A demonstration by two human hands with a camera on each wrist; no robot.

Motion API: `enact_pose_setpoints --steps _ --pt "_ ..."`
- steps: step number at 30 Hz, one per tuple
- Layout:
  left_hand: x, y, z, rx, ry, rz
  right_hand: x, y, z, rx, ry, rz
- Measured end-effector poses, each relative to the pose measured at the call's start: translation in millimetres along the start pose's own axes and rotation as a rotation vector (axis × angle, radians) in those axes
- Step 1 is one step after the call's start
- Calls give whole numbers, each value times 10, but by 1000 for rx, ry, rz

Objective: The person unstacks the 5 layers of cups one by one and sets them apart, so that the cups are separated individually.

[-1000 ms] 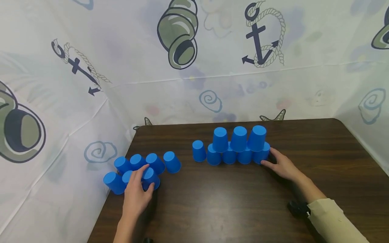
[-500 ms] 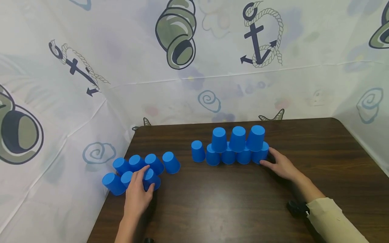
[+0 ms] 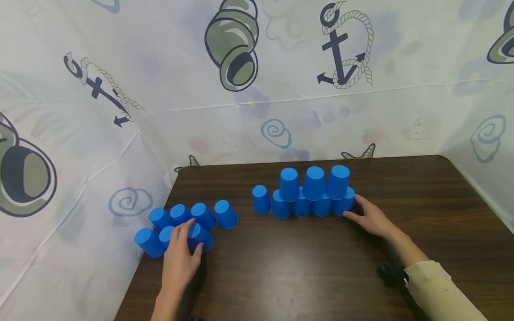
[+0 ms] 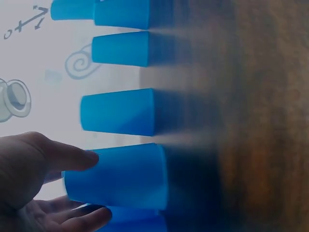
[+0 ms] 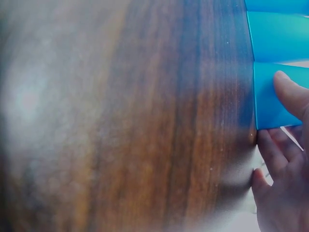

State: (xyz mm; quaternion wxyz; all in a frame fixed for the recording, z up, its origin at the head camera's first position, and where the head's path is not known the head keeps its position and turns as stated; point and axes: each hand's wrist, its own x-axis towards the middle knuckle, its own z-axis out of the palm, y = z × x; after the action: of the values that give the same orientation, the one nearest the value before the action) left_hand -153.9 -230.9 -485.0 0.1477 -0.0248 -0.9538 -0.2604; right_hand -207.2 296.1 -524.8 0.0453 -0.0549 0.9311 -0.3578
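Close beside other blue cups, left fingers grasp a front cup, right fingers an end cup.

The left hand holds a blue cup, its thumb on one side and fingers on the other. Other blue cups stand near it on the brown wooden table. The white cloth has an anchor, a swirl and a shell.
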Motion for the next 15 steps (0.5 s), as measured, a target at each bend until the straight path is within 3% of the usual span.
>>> enact_pose_setpoints --steps 6,10,13,15 --pt "16 166 -188 15 75 60 3 21 9 4 0 -9" --pt "72 371 -299 -1 154 146 9 26 11 4 2 -13" --pt "125 578 -321 -81 190 233 10 30 9 4 2 -10" --pt "161 719 -300 -184 158 282 10 31 9 5 0 -7"
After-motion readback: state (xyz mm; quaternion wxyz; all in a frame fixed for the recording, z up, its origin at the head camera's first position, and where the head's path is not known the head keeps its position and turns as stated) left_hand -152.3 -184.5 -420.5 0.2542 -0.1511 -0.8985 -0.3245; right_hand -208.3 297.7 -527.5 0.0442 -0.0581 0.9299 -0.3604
